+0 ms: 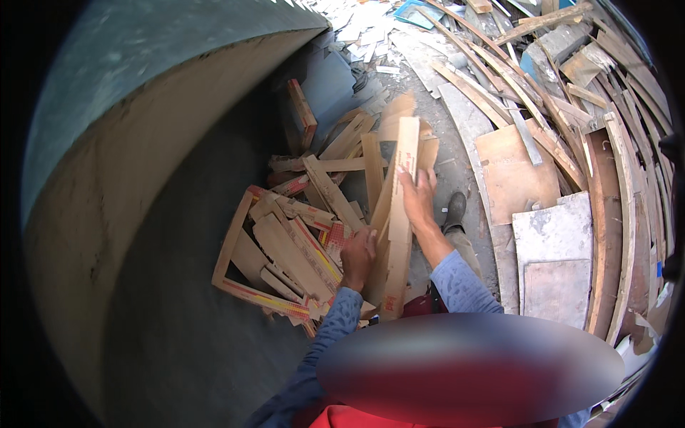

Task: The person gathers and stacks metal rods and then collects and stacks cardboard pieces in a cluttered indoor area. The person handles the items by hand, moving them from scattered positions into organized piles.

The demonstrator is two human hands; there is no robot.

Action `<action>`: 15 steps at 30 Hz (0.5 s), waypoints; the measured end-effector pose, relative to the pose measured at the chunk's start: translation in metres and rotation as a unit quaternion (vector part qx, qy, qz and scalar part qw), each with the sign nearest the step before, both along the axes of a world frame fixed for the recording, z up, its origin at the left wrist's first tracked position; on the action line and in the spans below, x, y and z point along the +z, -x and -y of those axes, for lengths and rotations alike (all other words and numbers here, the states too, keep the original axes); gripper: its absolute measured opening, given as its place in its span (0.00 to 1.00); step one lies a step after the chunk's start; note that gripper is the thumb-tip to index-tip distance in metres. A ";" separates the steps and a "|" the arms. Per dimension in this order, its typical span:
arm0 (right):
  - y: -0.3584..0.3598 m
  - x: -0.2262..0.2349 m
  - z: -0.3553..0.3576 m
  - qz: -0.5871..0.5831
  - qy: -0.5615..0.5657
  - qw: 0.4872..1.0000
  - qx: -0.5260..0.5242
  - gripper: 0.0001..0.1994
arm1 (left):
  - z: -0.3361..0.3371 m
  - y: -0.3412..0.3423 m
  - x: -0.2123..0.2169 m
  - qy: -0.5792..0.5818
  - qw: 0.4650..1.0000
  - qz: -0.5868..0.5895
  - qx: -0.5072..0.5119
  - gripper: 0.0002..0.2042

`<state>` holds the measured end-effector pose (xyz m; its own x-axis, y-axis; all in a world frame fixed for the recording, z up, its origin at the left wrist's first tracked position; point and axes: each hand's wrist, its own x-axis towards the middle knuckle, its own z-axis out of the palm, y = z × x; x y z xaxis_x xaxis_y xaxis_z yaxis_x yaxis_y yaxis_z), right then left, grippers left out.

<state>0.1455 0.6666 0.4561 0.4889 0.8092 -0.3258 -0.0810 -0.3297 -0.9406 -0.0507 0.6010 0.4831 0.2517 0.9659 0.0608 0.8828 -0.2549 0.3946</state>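
Two hands at a long cardboard strip
The right hand pinches the long cardboard strip on its upper part; the left hand is curled up lower down, just by the strip's left side, but I cannot tell what it grips; the strip is beside a messy cardboard pile; wooden boards lie off to the right.

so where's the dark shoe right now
The dark shoe is right of centre in the head view, between the right hand on its left and the long pale board on its right.
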 end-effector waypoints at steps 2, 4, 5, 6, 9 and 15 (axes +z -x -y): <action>-0.007 -0.009 0.022 -0.084 -0.016 0.996 -0.009 0.35 | 0.025 -0.004 0.004 -0.016 0.999 0.004 -0.035 0.08; -0.019 -0.011 0.041 -0.202 -0.029 0.978 -0.035 0.39 | 0.043 -0.009 0.009 -0.009 1.000 0.022 0.004 0.09; -0.024 -0.010 0.049 -0.225 -0.037 0.972 -0.053 0.41 | 0.050 -0.013 0.011 0.001 0.999 0.024 0.029 0.09; -0.028 -0.008 0.058 -0.259 -0.047 0.962 -0.075 0.45 | 0.058 -0.017 0.012 -0.005 0.999 0.046 -0.006 0.09; -0.039 -0.001 0.079 -0.303 -0.029 0.950 -0.074 0.54 | 0.079 -0.028 0.016 0.002 0.994 0.086 -0.061 0.10; -0.056 -0.002 0.116 -0.384 -0.072 0.921 0.019 0.44 | 0.104 -0.033 0.019 0.115 0.981 0.134 -0.080 0.23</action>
